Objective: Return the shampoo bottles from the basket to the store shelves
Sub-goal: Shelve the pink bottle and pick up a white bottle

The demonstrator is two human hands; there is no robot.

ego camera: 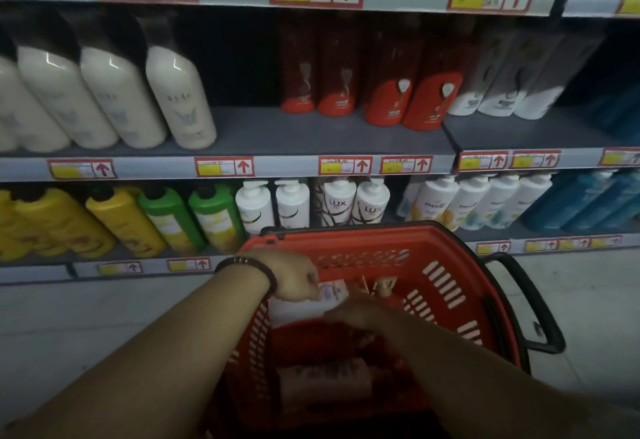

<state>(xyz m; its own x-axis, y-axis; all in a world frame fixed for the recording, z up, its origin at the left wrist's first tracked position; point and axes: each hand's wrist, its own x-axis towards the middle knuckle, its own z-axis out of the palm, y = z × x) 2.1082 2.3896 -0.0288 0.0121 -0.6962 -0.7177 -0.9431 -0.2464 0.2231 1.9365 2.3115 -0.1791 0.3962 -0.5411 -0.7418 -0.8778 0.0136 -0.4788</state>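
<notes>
A red plastic basket [446, 286] stands on the floor in front of the shelves. Both my arms reach down into it. My left hand [294, 279], with a dark bead bracelet at the wrist, grips the upper part of a white bottle [298, 307] lying in the basket. My right hand [353, 314] lies over the same white bottle, fingers curled on it. A bottle with a gold pump top [382, 286] sits beyond my hands. A pale pink bottle [325, 383] lies flat in the near end of the basket, in shadow.
The middle shelf [277, 134] holds cream bottles on the left, red bottles [391, 92] right of centre, with a bare gap between them. The lower shelf carries yellow, green, white pump [339, 199] and blue bottles. The basket's black handle [533, 303] sticks out right over the pale floor.
</notes>
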